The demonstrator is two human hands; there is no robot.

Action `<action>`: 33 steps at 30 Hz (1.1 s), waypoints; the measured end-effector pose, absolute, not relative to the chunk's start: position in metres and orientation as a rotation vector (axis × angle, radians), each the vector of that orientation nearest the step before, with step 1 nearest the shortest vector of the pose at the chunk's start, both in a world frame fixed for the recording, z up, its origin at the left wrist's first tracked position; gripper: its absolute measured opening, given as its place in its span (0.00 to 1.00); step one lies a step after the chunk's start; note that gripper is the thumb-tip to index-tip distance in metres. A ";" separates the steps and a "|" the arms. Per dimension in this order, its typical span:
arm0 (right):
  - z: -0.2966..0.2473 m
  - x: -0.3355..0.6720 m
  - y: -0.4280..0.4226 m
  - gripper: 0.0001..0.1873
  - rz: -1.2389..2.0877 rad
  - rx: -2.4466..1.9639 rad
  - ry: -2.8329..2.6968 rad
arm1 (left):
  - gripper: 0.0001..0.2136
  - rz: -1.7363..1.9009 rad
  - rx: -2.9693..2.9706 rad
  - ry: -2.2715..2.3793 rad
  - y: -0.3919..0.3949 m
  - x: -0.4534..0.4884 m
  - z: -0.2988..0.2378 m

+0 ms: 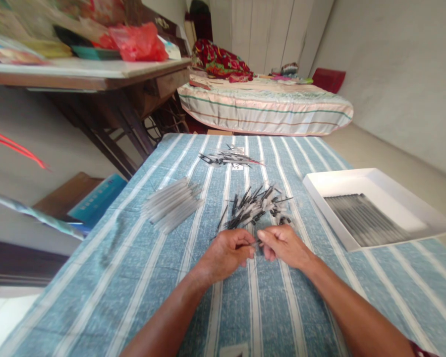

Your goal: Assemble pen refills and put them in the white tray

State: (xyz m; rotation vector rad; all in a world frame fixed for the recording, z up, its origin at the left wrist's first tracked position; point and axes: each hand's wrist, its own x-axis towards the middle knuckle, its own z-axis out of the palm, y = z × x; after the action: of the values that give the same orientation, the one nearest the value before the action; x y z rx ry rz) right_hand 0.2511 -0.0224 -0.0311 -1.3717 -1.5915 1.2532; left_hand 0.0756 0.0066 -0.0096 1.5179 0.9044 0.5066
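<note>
My left hand (228, 252) and my right hand (283, 245) meet close together at the middle of the table, fingers pinched. Between them is a thin dark stick-like piece (256, 243), mostly covered by the fingertips; it looks like a pen part. Just beyond the hands lies a loose pile of short black and whitish pieces (250, 206), like pen caps and plugs. To the left, several translucent grey tubes (174, 206) like pen barrels lie side by side. Farther back is a smaller heap of thin black and clear pieces (226, 157).
At the right stands a white open box (401, 210) with a row of dark sticks (364, 218) inside. A blue striped cloth (134, 277) covers the table. On the left is a wooden desk (134, 74) bearing a red plastic bag (139, 42); a bed (267, 106) stands behind.
</note>
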 end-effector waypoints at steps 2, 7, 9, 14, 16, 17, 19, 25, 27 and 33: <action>-0.029 0.253 -0.022 0.18 1.230 -1.290 -1.605 | 0.04 0.512 1.497 0.906 0.007 0.076 -0.009; -0.029 0.253 -0.023 0.18 1.205 -1.264 -1.677 | 0.05 0.513 1.497 0.893 0.006 0.076 -0.008; -0.030 0.253 -0.023 0.23 1.166 -1.317 -1.698 | 0.05 0.515 1.505 0.892 0.006 0.076 -0.008; -0.030 0.253 -0.023 0.17 1.159 -1.271 -1.648 | 0.04 0.526 1.484 0.888 0.006 0.075 -0.010; -0.030 0.253 -0.023 0.19 1.168 -1.285 -1.656 | 0.04 0.519 1.495 0.882 0.006 0.075 -0.010; -0.030 0.253 -0.023 0.21 1.168 -1.312 -1.667 | 0.04 0.515 1.501 0.881 0.007 0.075 -0.011; -0.030 0.253 -0.023 0.23 1.169 -1.349 -1.675 | 0.05 0.513 1.502 0.882 0.007 0.075 -0.010; -0.029 0.252 -0.023 0.20 1.188 -1.320 -1.669 | 0.04 0.497 1.512 0.888 0.006 0.075 -0.009; -0.028 0.252 -0.023 0.23 1.191 -1.351 -1.681 | 0.04 0.500 1.513 0.889 0.006 0.075 -0.010; -0.027 0.253 -0.024 0.19 1.196 -1.330 -1.673 | 0.04 0.482 1.527 0.890 0.005 0.075 -0.011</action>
State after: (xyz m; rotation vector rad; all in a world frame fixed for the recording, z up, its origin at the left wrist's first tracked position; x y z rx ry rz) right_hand 0.2527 -0.0239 -0.0272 -1.3303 -1.6729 1.1960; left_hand 0.0746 0.0053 -0.0114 1.5269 0.8897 0.4825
